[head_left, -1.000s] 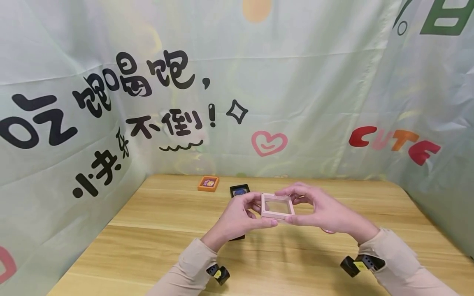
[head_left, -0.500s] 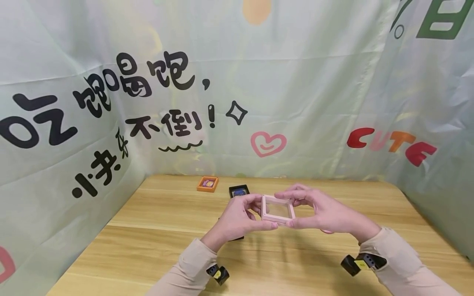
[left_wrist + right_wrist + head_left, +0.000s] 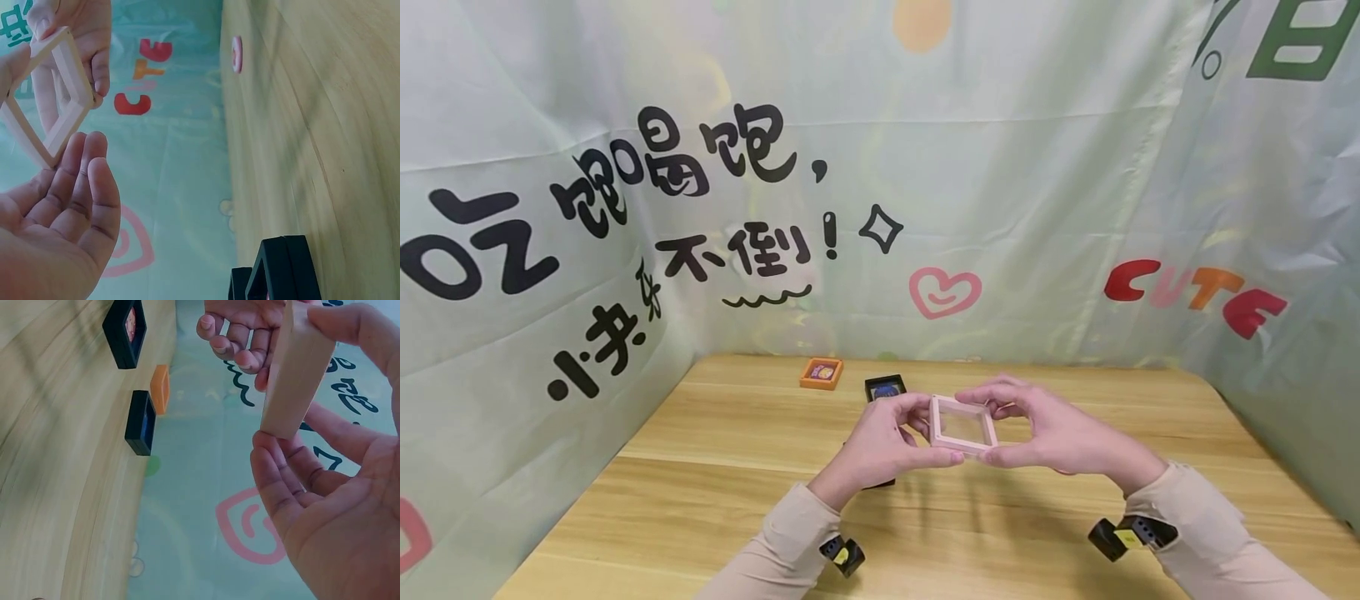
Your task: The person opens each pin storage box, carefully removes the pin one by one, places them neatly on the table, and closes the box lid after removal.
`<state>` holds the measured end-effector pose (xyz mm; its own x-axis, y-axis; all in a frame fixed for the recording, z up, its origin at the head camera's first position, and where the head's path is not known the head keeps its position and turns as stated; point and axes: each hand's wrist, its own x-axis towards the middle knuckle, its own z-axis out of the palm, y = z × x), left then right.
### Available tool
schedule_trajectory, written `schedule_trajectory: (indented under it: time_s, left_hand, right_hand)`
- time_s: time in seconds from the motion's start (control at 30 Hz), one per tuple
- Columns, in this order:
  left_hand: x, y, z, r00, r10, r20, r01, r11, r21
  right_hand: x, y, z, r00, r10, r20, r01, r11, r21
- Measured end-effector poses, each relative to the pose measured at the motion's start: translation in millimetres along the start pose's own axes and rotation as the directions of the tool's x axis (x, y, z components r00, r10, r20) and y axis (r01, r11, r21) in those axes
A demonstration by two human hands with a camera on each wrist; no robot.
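Observation:
Above the table, a small square frame (image 3: pixel 937 427) in pale pink is held up between both hands, its clear middle showing the wood behind it. My left hand (image 3: pixel 887 437) grips its left side, thumb along the lower edge. From the right, my right hand (image 3: pixel 1067 425) pinches it, thumb at the lower corner and fingers at the upper edge. In the left wrist view the frame (image 3: pixel 78 81) appears tilted and see-through. The right wrist view shows the frame (image 3: pixel 299 375) edge-on, as a thick plain side.
An orange frame (image 3: pixel 822 373) with a picture lies at the table's back left. Near it is a black frame (image 3: pixel 886 387) with a blue picture. Another black frame (image 3: pixel 880 482) is mostly hidden behind the left hand. A small round pink item (image 3: pixel 237 54) lies on the table (image 3: pixel 715 500).
The pink frame has dropped very slightly and tilted a little in the hands. Both hands keep their hold, and the things on the table have not moved.

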<state>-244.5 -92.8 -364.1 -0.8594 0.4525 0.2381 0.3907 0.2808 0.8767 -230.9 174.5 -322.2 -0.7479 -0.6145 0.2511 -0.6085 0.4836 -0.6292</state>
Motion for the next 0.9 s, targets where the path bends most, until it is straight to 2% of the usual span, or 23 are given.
schedule_trajectory:
  time_s: [0.2, 0.6, 0.77, 0.9]
  left_hand:
    - [-0.2, 1.0, 4.3, 1.000, -0.008, -0.010, 0.008, 1.000, 0.022]
    - [-1.2, -0.1, 10.7, 0.999, -0.032, -0.006, 0.032, 0.998, 0.045]
    - [0.3, -2.8, 7.2, 0.999, -0.045, -0.002, 0.044, 0.994, 0.095]
    - [1.8, -4.3, 0.9, 1.000, -0.031, -0.002, 0.031, 0.991, 0.130]
  right_hand:
    - [2.6, 4.0, 1.2, 1.000, 0.021, 0.000, -0.021, 0.999, -0.032]
    - [8.1, 7.1, 0.4, 1.000, -0.006, 0.013, 0.008, 0.993, -0.119]
    - [9.7, 10.9, -1.9, 0.999, 0.035, 0.011, -0.033, 0.989, -0.145]
    - [9.4, 20.4, -6.8, 0.998, 0.068, 0.001, -0.067, 0.987, -0.145]
